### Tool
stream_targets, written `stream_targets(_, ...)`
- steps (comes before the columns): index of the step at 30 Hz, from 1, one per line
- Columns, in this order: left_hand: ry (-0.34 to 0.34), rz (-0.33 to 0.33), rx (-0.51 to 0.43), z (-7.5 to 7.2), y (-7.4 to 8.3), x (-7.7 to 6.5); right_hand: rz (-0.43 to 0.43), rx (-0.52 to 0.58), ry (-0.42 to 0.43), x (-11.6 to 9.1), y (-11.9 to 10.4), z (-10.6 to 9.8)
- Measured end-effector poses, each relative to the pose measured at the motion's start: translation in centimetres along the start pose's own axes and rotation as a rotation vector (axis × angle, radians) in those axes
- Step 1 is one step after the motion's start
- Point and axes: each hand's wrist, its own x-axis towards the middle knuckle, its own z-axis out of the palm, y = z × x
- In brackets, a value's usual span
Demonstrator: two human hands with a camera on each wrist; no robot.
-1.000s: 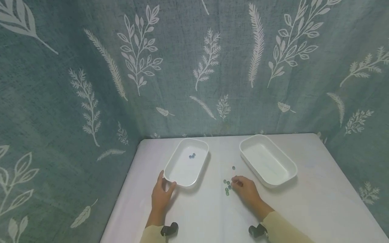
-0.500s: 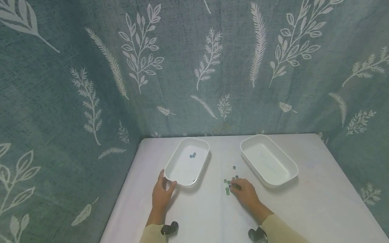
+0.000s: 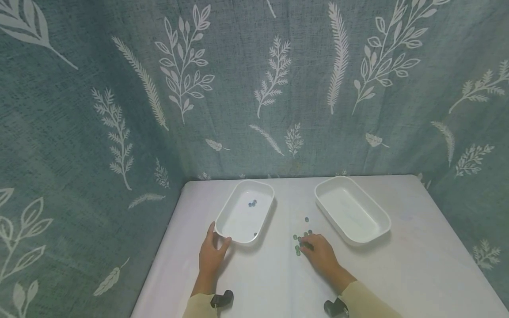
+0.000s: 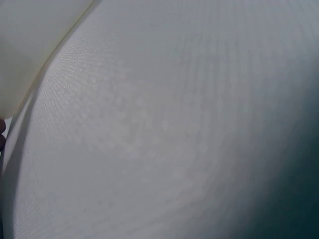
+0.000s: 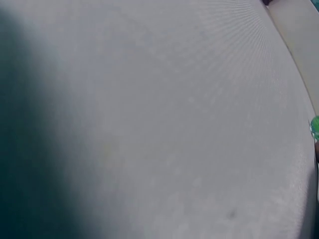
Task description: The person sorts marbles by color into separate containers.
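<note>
My left hand holds the near-left corner of a white tray, thumb on the front side and a finger along the left side. Inside that tray lie a small cluster of bluish glass marbles and one darker marble by the near wall. My right hand is at a loose group of marbles on the table, its curled fingertips touching or nearly touching a dark marble. Whether it is pinched is hidden. Green marbles lie just left of the fingers. In the right wrist view, a green marble shows beside a fingertip.
A second white tray stands at the back right, beyond my right hand. One marble lies apart, between the trays. A white cloth covers the table, and a patterned teal curtain hangs behind and at the sides.
A dark marble has come into view near the left tray's near wall and shifted slightly. My right hand has moved slightly left and down, uncovering marbles behind its fingers. The left hand stays put.
</note>
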Motion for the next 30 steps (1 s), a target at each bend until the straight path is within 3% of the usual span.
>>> stream_targets(14,0.012,0.006,-0.002,0.3,-0.3,0.0,-0.015,-0.006,-0.008,0.3,-0.1,-0.2)
stream_targets(30,-0.008,-0.008,-0.009,0.2,-0.5,0.1,0.018,0.166,-0.015,1.6,-0.8,-0.4)
